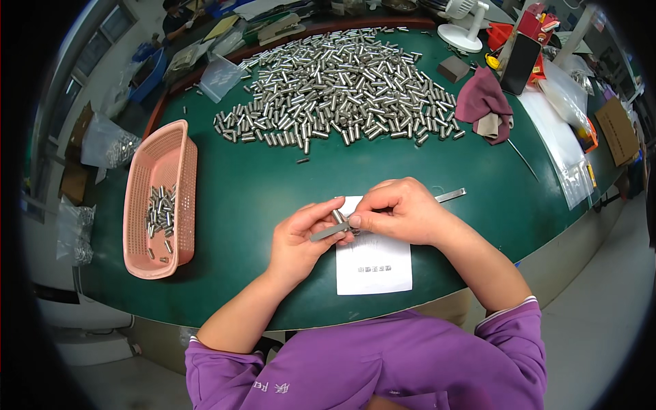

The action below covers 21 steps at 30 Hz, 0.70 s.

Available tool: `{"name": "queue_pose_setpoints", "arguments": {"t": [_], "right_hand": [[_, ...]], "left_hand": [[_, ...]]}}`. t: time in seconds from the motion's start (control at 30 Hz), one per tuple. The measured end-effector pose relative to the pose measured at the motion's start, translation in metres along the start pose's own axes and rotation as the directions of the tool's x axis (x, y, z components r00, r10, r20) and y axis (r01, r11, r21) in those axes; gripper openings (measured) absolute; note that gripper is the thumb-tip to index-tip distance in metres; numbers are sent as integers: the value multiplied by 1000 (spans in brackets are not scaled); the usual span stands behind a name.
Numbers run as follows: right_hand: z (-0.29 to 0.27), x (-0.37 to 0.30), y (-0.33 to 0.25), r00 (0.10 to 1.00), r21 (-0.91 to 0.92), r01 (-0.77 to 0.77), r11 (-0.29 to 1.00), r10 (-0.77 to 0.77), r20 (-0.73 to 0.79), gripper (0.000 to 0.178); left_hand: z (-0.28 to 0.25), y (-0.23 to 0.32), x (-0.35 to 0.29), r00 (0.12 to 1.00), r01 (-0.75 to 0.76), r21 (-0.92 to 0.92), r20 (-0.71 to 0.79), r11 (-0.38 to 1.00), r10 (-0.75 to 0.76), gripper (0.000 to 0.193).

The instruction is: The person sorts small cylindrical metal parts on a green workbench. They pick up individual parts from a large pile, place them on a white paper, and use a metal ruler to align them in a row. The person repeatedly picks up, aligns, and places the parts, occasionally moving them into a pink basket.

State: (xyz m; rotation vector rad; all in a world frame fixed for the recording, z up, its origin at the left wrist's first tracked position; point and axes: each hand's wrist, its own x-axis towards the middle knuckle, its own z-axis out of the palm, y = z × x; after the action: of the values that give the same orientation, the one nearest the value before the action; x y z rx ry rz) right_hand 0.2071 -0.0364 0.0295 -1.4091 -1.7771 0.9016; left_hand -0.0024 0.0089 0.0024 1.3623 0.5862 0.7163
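My left hand [298,236] is closed around a short shiny metal pin [337,216], which stands tilted between its fingers. A flat grey bar [329,232] lies across the same fingers, touching or close to the pin. My right hand [403,210] is closed in a pinch at the bar's right end, its thumb by the pin. Beyond the right hand a silver strip [451,195] sticks out, roughly in line with the bar; I cannot tell whether they are one piece. Both hands are above a white paper sheet [374,279] with small dark marks.
A large pile of metal pins [342,89] covers the far table. One loose pin [303,160] lies nearer. At left stands a pink basket [186,205] holding several pins. A maroon cloth [482,99], dark phone-like slab [521,65], white fan [465,34] and plastic bags [564,157] are at right.
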Motion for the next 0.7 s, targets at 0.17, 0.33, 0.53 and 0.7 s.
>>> {"name": "queue_pose_setpoints", "arguments": {"t": [0.17,0.33,0.53,0.7], "right_hand": [[-12,-2,9,999,18,19,1000,-18,-36,20],[-4,1,6,998,96,37,995,-33,-44,19],[-18,-6,9,998,127,-27,992,33,-45,18],[2,1,-3,993,47,114,992,-114,2,10]], "left_hand": [[0,-3,-2,999,-53,-103,-4,993,53,41],[-2,-3,-2,997,-63,-80,50,995,67,40],[-7,-5,-1,994,-95,-160,31,983,101,39],[1,-2,0,997,-75,-86,-11,993,74,38]]}}
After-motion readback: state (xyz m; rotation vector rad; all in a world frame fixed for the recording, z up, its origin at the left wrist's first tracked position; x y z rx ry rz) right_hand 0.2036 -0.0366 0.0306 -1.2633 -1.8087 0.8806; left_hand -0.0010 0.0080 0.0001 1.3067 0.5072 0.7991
